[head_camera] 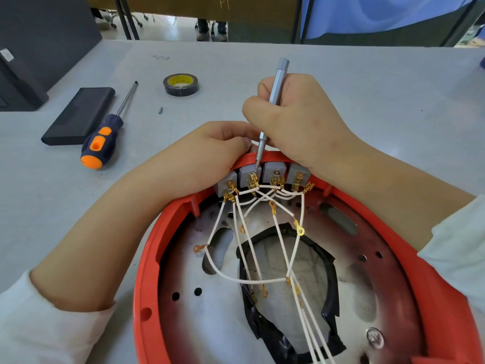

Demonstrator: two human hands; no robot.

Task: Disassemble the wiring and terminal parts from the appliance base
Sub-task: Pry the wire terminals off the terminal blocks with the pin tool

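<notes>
- Two hands
- Two screwdrivers
- Four grey terminal blocks
- One roll of tape
- One red appliance base
- One black case

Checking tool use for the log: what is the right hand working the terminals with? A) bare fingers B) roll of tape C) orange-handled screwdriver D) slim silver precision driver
D: the right hand grips the slim silver driver, tip down at the grey terminal blocks; the orange-handled screwdriver lies on the table.

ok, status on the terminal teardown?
Right hand grips slim grey screwdriver, tip at gold terminals. Left hand steadies red base rim. White wires still attached.
</notes>
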